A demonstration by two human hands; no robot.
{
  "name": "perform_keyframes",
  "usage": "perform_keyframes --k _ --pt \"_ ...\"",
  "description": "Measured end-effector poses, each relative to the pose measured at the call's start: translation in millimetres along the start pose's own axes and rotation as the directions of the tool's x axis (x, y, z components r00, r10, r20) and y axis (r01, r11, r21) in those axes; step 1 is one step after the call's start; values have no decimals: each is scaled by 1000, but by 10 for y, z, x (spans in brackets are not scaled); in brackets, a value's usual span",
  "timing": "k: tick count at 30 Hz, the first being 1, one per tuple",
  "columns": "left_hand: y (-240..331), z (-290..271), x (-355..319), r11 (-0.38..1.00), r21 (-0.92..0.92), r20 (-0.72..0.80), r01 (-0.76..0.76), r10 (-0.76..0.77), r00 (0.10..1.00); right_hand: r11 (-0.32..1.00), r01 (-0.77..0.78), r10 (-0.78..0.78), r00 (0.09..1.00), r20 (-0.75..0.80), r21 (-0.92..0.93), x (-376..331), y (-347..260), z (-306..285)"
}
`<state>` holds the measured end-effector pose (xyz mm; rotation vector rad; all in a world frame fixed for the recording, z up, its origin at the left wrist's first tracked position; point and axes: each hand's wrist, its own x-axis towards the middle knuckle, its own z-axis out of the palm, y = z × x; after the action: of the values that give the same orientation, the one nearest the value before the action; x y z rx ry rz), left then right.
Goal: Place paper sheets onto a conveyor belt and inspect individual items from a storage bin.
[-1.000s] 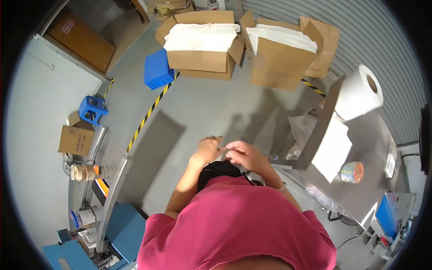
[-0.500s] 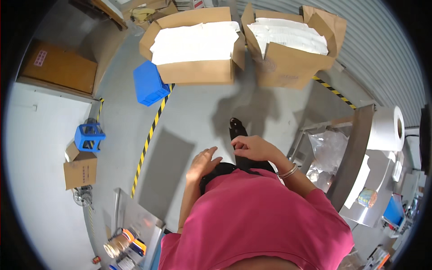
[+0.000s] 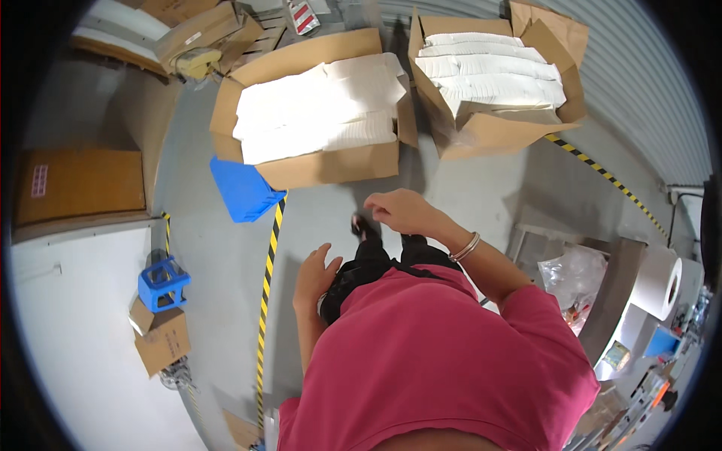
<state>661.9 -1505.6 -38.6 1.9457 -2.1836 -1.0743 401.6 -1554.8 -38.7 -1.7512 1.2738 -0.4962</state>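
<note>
My left hand (image 3: 318,276) is beside my hip, its thumb and fingers apart, holding nothing. In front of my waist, my right hand (image 3: 404,213) is raised with the fingers loosely curled together, and I see nothing in it. Ahead of me an open cardboard box (image 3: 338,173) is filled with stacked white sheet-like bundles (image 3: 301,113). Nearest to my right hand on the far side is this box, though the two are apart. A second open box (image 3: 511,139) to its right holds rows of similar white bundles (image 3: 489,68).
A blue plastic crate (image 3: 244,192) sits against the left box. Black-and-yellow tape (image 3: 268,301) runs along the floor. On the right are a metal-edged table (image 3: 613,301) and a large white roll (image 3: 658,286). A blue stool (image 3: 163,284) and a small carton (image 3: 163,342) stand by the left wall.
I have stepped closer to the two boxes, and more of their contents shows. My right hand has moved forward, while my left hand has shifted left and the gap between them has widened.
</note>
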Motion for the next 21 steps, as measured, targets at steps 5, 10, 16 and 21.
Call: perform_keyframes --k 5,10,16,21 --pt "-288 -532 910 990 84 81 -110 103 991 978 -82 104 989 -109 190 644 120 -101" --pt "-104 -997 1984 921 270 86 -280 267 960 912 -205 293 932 -213 355 1036 366 -260" --pt "355 -983 2948 847 197 415 -494 385 824 746 -211 510 791 -339 631 1375 923 -456" --pt "698 -597 3410 819 141 411 -556 462 786 751 -229 599 629 -495 619 1861 1894 -554"
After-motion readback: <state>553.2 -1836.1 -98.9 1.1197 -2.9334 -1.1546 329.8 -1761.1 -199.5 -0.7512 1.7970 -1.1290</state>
